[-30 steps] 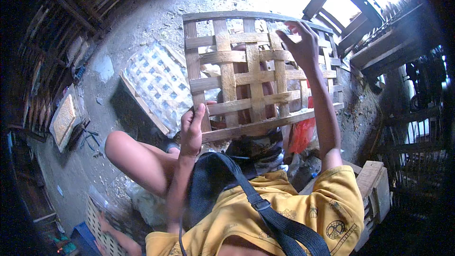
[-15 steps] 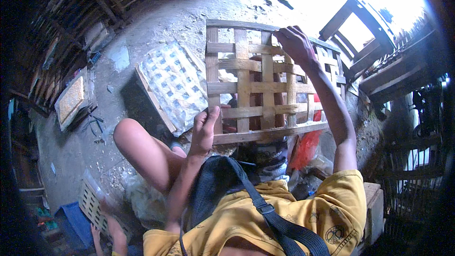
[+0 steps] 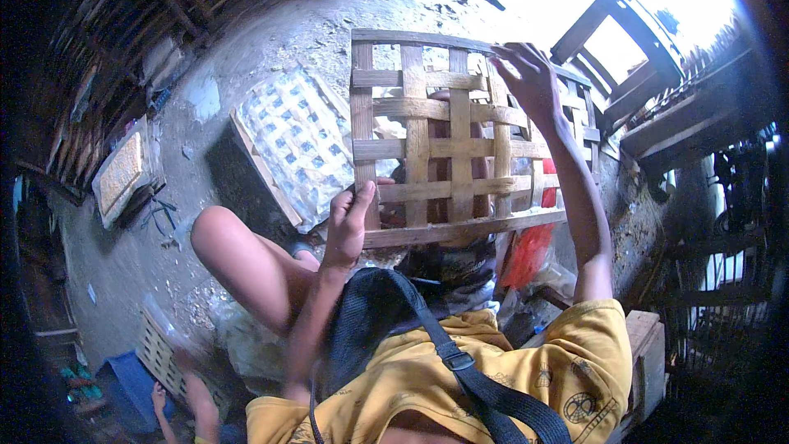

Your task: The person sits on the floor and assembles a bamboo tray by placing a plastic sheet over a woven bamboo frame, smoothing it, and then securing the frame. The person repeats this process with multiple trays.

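A woven bamboo lattice panel with a wooden frame (image 3: 460,148) is raised in front of me, tilted, its wide flat strips crossing over and under. My left hand (image 3: 349,218) is closed on the panel's lower left side, thumb on the near face. At the far rail, my right hand (image 3: 530,78) has its fingers stretched and apart, slightly blurred. Its fingertips are at the rail; whether they touch it I cannot tell. Through the gaps show parts of my legs and a red plastic bag (image 3: 530,255) underneath.
Left of the panel, a similar lattice tray covered in clear plastic (image 3: 288,144) lies on the floor. Another person's hands (image 3: 197,399) are at a smaller woven panel (image 3: 168,358), lower left, near a blue bin (image 3: 131,390). Wooden frames (image 3: 612,57) stand at far right; a wooden box (image 3: 645,345) is beside me.
My right hand has slid a little rightward along the far rail, and its fingers have spread from a curled hold. The panel has shifted slightly left and my left hand still grips it.
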Demonstrator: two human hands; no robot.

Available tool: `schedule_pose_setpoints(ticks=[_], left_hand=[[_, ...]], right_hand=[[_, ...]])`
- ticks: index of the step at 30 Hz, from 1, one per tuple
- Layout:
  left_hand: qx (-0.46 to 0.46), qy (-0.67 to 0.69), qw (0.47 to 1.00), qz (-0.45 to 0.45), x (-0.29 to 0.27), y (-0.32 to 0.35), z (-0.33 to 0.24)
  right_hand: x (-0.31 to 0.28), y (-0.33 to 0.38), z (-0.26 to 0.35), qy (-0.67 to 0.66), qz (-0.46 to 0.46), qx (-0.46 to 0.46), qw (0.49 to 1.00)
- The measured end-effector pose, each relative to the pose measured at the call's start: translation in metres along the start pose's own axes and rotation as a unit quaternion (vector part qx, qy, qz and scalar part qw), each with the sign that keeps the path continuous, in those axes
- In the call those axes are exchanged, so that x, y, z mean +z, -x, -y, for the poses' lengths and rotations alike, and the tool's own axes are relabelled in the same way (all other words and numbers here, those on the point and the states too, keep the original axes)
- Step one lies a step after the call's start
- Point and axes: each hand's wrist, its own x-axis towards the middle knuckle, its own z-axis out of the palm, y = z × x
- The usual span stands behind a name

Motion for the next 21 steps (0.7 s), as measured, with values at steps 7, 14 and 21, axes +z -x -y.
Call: schedule_pose_setpoints(ticks=[7, 14, 21], left_hand=[[-0.106, 0.129, 0.986, 0.031, 0.015, 0.005, -0.024], [-0.070, 0.088, 0.993, 0.023, 0.012, 0.004, -0.021], [-0.094, 0.119, 0.988, 0.020, 0.011, 0.007, -0.021]], right_hand=[[0.023, -0.006, -0.011, -0.042, 0.048, -0.078, 0.995], [0.023, -0.015, -0.012, -0.022, 0.077, -0.094, 0.992], [-0.013, 0.017, -0.060, 0.085, 0.017, 0.086, 0.993]])
